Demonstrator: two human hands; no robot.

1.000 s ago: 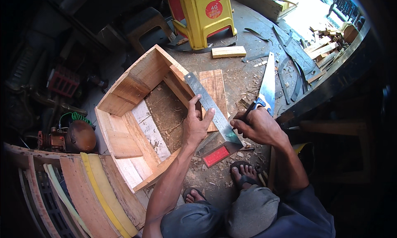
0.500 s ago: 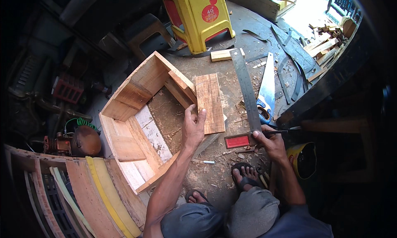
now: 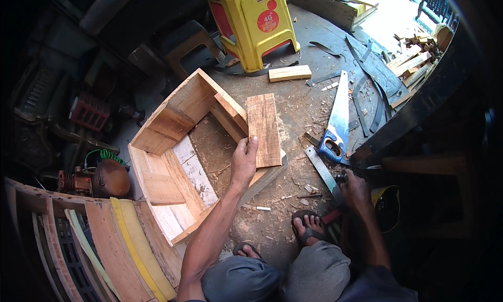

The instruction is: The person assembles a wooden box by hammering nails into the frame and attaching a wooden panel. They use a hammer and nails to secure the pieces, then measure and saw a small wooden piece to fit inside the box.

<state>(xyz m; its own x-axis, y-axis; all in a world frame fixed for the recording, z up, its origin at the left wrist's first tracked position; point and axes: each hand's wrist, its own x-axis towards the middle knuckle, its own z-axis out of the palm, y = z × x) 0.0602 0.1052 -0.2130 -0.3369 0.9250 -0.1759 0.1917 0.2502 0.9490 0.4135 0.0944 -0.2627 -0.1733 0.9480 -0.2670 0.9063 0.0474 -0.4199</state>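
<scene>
My left hand grips a flat rectangular wooden board by its near left edge, thumb on top of its face. The board is held over the near right side of an open wooden frame. On the right, my right hand is low and closed around a small dark thing that I cannot make out. Just left of that hand is a try square with a metal blade and a red-faced stock, low beside my foot. Beyond it a handsaw with a blue handle lies on the floor.
A yellow plastic stool stands at the back, with a wood block before it. Dark strips, shavings and offcuts litter the right side. A compressor and a slatted wooden piece are at left; a yellow bucket at right.
The try square has gone down from my right hand's grip to beside my foot. My right hand has dropped slightly. The left hand keeps the board nearly in place.
</scene>
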